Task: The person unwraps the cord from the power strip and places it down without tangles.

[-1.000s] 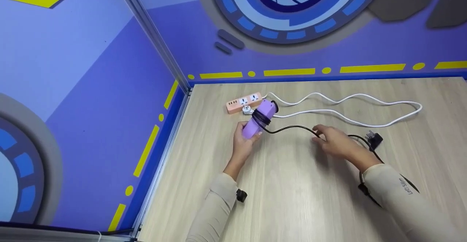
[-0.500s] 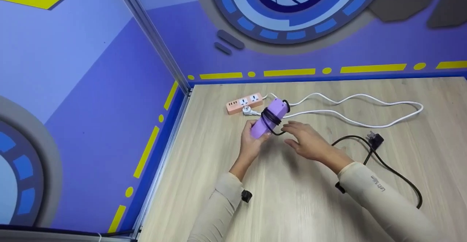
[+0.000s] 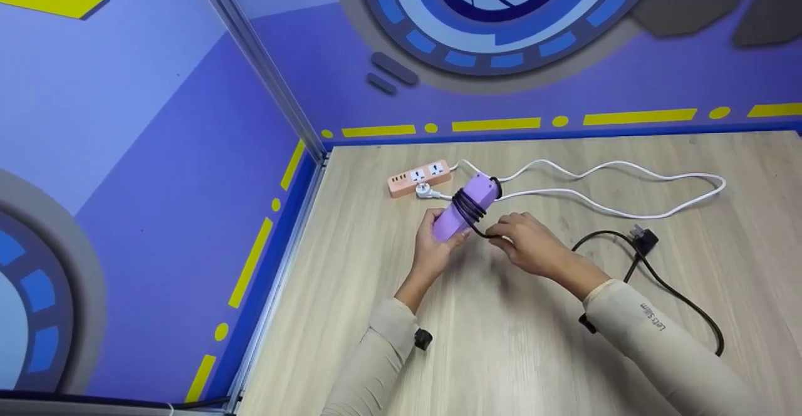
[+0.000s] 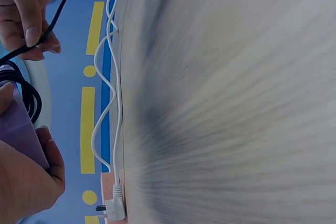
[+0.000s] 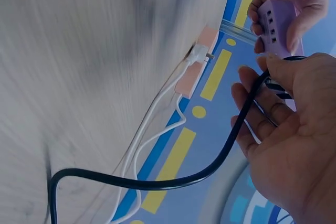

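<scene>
My left hand grips the lower end of a purple power strip, holding it tilted above the table. Several turns of its black cord are wound round the strip's middle. Close to the strip on the right, my right hand pinches the cord between thumb and fingers. In the right wrist view, small ports show on the purple strip, and the cord runs down from the thumb. The left wrist view shows the right hand's fingertips on the cord too.
Behind the purple strip lies a pink power strip with a white plug beside it. Its white cord loops far to the right. A black plug and loose cord lie right of my right forearm. Patterned walls border the table.
My right hand has come left along the cord to the strip, loosened its fingers, then pinched the cord again. The left hand and purple strip have shifted slightly right.
</scene>
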{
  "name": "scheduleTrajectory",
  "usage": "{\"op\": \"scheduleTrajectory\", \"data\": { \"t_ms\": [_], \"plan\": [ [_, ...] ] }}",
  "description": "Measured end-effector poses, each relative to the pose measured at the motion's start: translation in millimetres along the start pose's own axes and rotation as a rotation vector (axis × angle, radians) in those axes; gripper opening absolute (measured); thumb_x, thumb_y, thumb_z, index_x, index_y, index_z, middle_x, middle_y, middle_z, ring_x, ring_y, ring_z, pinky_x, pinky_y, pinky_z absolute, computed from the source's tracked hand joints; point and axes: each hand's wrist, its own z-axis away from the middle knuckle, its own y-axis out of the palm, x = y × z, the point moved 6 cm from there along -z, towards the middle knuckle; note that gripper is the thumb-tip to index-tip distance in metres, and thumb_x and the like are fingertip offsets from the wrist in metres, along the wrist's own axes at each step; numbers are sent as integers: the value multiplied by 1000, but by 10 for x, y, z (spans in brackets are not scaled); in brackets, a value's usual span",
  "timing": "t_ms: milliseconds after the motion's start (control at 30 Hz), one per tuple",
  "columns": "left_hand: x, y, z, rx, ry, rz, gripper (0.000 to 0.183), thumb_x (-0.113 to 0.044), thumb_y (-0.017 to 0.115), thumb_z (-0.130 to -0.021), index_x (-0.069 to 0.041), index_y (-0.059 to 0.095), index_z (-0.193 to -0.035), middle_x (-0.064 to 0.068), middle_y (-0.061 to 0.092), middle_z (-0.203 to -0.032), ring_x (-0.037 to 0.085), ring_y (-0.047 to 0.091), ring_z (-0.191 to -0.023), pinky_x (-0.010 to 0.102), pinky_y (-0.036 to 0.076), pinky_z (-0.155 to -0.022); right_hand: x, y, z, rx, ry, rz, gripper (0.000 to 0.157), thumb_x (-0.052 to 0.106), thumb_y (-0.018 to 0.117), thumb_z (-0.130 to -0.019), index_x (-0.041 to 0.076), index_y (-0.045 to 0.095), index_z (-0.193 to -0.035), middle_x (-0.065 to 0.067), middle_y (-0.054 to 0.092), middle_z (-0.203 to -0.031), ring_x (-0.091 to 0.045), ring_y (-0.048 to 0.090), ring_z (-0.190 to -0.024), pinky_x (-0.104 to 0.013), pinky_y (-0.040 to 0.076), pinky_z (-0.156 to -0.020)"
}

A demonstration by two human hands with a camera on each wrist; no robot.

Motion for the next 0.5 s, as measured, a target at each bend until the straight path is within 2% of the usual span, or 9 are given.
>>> {"op": "scheduleTrajectory", "data": {
  "t_ms": [300, 500],
  "plan": [
    [-21, -35, 13, 3, 19, -47, 50, -10, 85, -73, -11, 56, -114, 8, 65, -117, 20, 58, -108, 40, 43, -97, 52, -135, -15, -122, -63, 5, 10, 13, 70, -91, 13, 75, -101, 1, 71, -88, -17, 63, -80, -38, 49, -74],
    [8, -57, 39, 18, 18, -64, 50, -13, 85, -74, -13, 56, -114, 6, 65, -118, 20, 58, -109, 41, 43, -98, 7, -286, -42, -224, -11, -27, 10, 12, 70, -92, 9, 75, -100, -3, 71, -85, -19, 63, -77, -39, 51, -70]
  ]
}}
